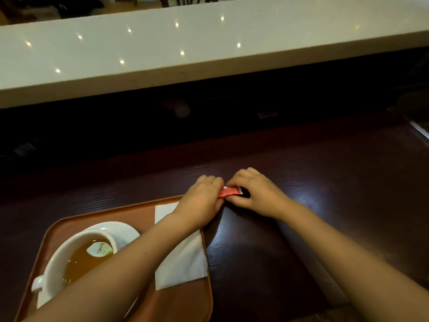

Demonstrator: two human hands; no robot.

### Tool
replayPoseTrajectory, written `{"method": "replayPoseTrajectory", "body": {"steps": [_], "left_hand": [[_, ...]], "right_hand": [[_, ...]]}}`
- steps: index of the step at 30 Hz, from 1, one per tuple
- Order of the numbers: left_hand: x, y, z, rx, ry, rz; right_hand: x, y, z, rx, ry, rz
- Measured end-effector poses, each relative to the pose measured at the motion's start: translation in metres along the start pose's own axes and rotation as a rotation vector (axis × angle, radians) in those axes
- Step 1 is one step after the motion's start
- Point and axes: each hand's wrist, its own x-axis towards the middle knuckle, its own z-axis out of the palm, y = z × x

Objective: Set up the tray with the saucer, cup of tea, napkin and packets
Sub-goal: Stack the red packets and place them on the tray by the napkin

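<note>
An orange-brown tray lies at the lower left of the dark wooden table. On it stands a white cup of tea with a tea bag tag floating in it, resting on a white saucer. A white napkin lies on the tray's right side, partly under my left forearm. Just beyond the tray's far right corner, my left hand and my right hand both pinch a red packet low over the table. Whether more than one packet is held is hidden by my fingers.
The dark wooden table stretches to the right and ahead of the tray. A raised white counter ledge runs across the back, with a dark recess beneath it. A light strip shows at the far right edge.
</note>
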Motion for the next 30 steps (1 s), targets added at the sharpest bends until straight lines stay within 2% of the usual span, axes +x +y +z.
{"method": "replayPoseTrajectory", "body": {"steps": [3, 6, 13, 17, 22, 30], "left_hand": [[0.002, 0.002, -0.003, 0.018, 0.029, 0.028], [0.008, 0.005, -0.011, -0.035, 0.046, -0.011], [0.011, 0.014, -0.028, -0.394, -0.084, -0.095], [-0.001, 0.02, -0.032, -0.625, -0.032, -0.219], [-0.03, 0.029, -0.045, -0.617, -0.041, -0.124], [-0.072, 0.022, -0.061, -0.915, 0.031, -0.316]], "right_hand": [[-0.004, -0.004, -0.005, -0.01, 0.06, 0.034], [-0.011, -0.005, -0.013, -0.08, 0.089, -0.027], [-0.023, -0.008, -0.026, -0.275, 0.099, -0.117], [-0.028, -0.009, -0.031, -0.122, 0.012, -0.08], [-0.035, -0.026, -0.033, 0.063, -0.032, -0.022], [-0.038, -0.073, -0.022, 0.0, 0.032, -0.139]]}}
